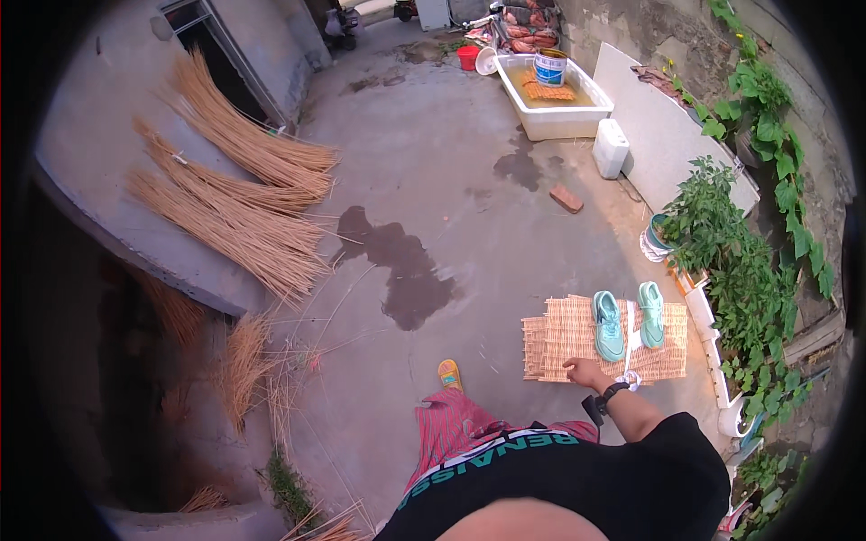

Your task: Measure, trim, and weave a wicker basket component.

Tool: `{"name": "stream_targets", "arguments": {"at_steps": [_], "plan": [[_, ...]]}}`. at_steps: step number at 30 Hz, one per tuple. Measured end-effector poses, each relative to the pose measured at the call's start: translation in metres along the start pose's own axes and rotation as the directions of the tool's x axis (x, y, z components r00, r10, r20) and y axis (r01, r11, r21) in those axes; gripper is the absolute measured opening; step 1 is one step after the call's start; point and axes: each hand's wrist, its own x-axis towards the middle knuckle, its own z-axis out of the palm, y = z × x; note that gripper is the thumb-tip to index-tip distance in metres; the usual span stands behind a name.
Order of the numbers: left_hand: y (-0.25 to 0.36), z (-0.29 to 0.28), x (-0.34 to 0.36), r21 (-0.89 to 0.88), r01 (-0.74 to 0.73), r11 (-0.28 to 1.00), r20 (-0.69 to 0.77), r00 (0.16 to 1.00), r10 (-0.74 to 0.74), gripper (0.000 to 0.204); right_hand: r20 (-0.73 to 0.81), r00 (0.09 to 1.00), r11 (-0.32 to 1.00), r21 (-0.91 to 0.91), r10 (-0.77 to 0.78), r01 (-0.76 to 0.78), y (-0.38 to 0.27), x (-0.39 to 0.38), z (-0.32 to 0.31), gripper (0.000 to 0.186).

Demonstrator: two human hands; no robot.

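My right hand (586,371) hangs at my side, seen from above over the near edge of a woven reed mat (568,325). Its fingers are loosely bent and appear apart, with nothing visible in them. A dark band with a small black device (595,408) circles that wrist. A pair of turquoise sneakers, one left (609,326) and one right (650,316), rests on the mat, which seems stacked on another one. Between the shoes runs a white strip (630,329), its crumpled end close to my hand. My left hand is out of view.
Bundles of long thin reeds (244,216) lean over a concrete ledge at left, beside a dark sunken area. Ahead stand a white water-filled tub (568,122) with a bucket, and a white jug (611,149). A brick (566,199) lies on the concrete. Potted plants (722,225) line the right.
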Motion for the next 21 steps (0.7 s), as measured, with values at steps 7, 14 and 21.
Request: {"name": "stream_targets", "arguments": {"at_steps": [7,14,21], "plan": [[0.248,-0.084,0.197,-0.604,0.169,0.779,0.094,0.986,-0.141,0.032,0.030,0.981,0.970,0.147,0.193,-0.196,-0.037,0.142,-0.026,0.030],[0.683,-0.138,0.313,-0.218,-0.351,0.911,-0.062,0.936,0.346,0.030,0.203,0.956,0.873,0.400,0.213,-0.279,-0.135,0.251,-0.079,0.033],[0.997,-0.042,0.286,-0.539,-0.292,0.790,0.167,0.883,0.440,0.031,0.267,0.963,0.965,-0.261,0.035,0.037,-0.121,0.437,-0.155,0.032]]}}
